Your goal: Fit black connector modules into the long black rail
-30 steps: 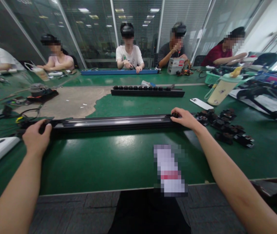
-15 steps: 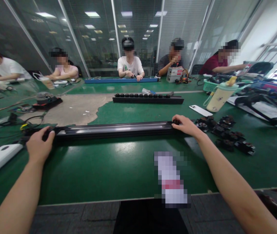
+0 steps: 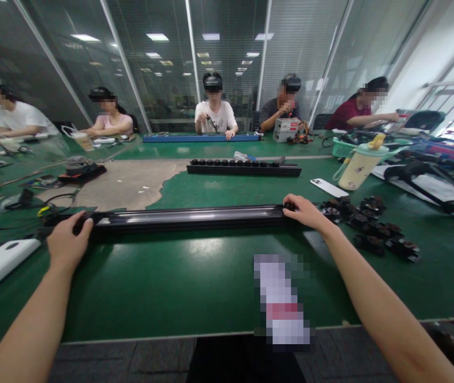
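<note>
A long black rail (image 3: 190,217) with a shiny strip along its top lies crosswise on the green table in front of me. My left hand (image 3: 69,236) is closed around a small black part on the rail's left end, thumb towards me. Near the other end, my right hand (image 3: 304,211) pinches another small black part (image 3: 289,206) on the rail; its fingertips are partly hidden. Several black modules (image 3: 370,223) lie loose just right of my right hand.
Beyond is a shorter black rail (image 3: 246,171) carrying a row of black pieces. A blurred-out phone-like object (image 3: 282,300) lies near the front edge. White phone (image 3: 328,188), cream tumbler (image 3: 360,167) and white device (image 3: 1,266) flank the rail. Several co-workers sit opposite.
The view has tilted up slightly, so everything sits a little lower. My hands keep their places on the rail. The co-worker opposite has lifted one hand off the blue rail.
</note>
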`<act>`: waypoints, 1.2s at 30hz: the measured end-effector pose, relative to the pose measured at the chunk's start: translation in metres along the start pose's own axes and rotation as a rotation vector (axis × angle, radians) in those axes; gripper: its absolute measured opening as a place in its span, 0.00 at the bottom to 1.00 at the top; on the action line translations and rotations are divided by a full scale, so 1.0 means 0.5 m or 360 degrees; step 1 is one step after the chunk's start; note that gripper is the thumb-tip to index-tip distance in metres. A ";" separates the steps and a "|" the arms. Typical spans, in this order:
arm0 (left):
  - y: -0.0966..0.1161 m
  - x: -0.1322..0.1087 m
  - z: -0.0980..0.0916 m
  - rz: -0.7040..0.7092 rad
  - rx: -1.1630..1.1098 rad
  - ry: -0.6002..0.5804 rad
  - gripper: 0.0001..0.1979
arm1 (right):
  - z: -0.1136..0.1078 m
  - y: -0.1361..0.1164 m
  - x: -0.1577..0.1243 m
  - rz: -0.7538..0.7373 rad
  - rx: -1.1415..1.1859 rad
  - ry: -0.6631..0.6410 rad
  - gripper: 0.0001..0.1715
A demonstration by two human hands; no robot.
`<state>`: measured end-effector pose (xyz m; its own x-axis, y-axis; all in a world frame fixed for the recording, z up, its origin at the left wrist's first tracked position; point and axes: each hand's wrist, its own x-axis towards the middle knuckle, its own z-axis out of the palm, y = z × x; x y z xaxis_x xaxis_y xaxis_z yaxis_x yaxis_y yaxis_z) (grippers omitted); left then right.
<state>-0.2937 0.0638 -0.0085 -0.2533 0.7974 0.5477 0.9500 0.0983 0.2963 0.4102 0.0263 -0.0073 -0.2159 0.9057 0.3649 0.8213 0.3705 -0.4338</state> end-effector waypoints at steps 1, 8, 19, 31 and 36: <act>0.001 -0.001 -0.001 0.0004 -0.0002 0.0004 0.34 | 0.001 -0.001 0.000 -0.0002 -0.0006 0.0011 0.10; 0.000 -0.001 -0.002 0.0014 -0.0006 0.0008 0.34 | -0.009 -0.006 -0.013 0.0052 0.0003 0.0064 0.14; 0.003 -0.001 0.000 0.0017 0.0011 0.0017 0.35 | -0.008 0.004 -0.019 0.0111 0.0111 0.0088 0.17; 0.005 -0.001 -0.001 0.0001 0.0000 0.0000 0.35 | -0.009 0.000 -0.012 0.0127 0.0098 0.0065 0.12; 0.006 -0.002 -0.004 -0.0013 -0.0012 -0.0004 0.34 | -0.010 0.002 -0.011 0.0114 0.0083 0.0071 0.11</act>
<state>-0.2907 0.0620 -0.0064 -0.2605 0.7980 0.5434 0.9465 0.1002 0.3067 0.4146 0.0204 -0.0058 -0.1333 0.9205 0.3672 0.8050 0.3167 -0.5017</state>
